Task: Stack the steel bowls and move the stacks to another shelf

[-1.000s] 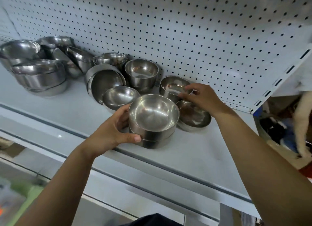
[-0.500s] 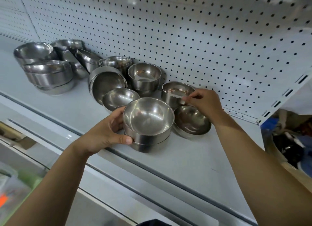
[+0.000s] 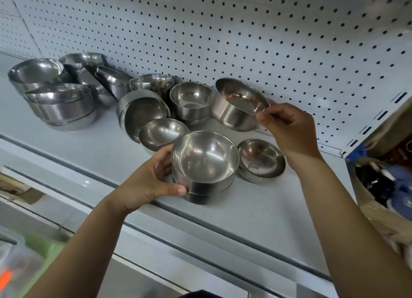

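Note:
A short stack of steel bowls (image 3: 204, 166) stands near the front edge of the grey shelf (image 3: 256, 210). My left hand (image 3: 153, 179) grips its left side, thumb on the lower bowl. My right hand (image 3: 287, 128) pinches the rim of a single steel bowl (image 3: 236, 106), which is lifted and tilted above the shelf, behind the stack. A shallow bowl (image 3: 260, 161) lies just right of the stack, and another small bowl (image 3: 162, 134) lies to the stack's left.
More steel bowls crowd the back of the shelf: an upright one (image 3: 189, 100), one on its side (image 3: 142, 112), and a stacked group (image 3: 60, 106) at far left. A white pegboard wall (image 3: 245, 30) backs the shelf. Boxes with goods (image 3: 383, 186) sit at the right.
My right hand has lifted the single bowl off the shelf and tilted it. My left hand stays on the stack.

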Motion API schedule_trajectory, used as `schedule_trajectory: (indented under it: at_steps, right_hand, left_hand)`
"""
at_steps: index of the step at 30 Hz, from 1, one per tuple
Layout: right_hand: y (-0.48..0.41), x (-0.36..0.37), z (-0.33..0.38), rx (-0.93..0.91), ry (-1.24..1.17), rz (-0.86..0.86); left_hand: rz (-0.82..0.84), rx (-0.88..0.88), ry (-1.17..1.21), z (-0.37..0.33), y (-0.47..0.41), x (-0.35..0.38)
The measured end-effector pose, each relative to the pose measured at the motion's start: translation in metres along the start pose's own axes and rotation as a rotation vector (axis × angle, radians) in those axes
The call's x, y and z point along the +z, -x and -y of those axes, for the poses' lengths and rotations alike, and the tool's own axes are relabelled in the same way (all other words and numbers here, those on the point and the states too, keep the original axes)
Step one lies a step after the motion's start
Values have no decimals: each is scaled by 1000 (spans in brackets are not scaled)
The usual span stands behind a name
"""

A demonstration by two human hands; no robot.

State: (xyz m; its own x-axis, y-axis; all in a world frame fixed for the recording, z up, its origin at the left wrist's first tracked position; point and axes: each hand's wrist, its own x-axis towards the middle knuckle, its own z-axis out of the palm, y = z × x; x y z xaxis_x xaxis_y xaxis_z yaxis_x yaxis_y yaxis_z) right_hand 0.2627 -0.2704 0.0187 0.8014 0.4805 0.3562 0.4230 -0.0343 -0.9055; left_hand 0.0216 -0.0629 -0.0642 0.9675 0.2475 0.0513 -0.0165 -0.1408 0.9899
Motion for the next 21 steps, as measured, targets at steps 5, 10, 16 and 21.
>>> schedule_trajectory:
  at_steps: [5,10,16,21]
  right_hand:
    - [41,13,26,32,-143,-20]
    - [78,25,42,-10,-186,10]
    - [106,43,41,-46,-142,-14]
    - [123,56,45,16,-90,-60]
  left_hand:
    - [19,11,-28,-4,2,1]
    - [40,42,-75,1,0,-1]
    - [10,45,-69,5,2,-5]
    - [15,73,-26,6,3,-4]
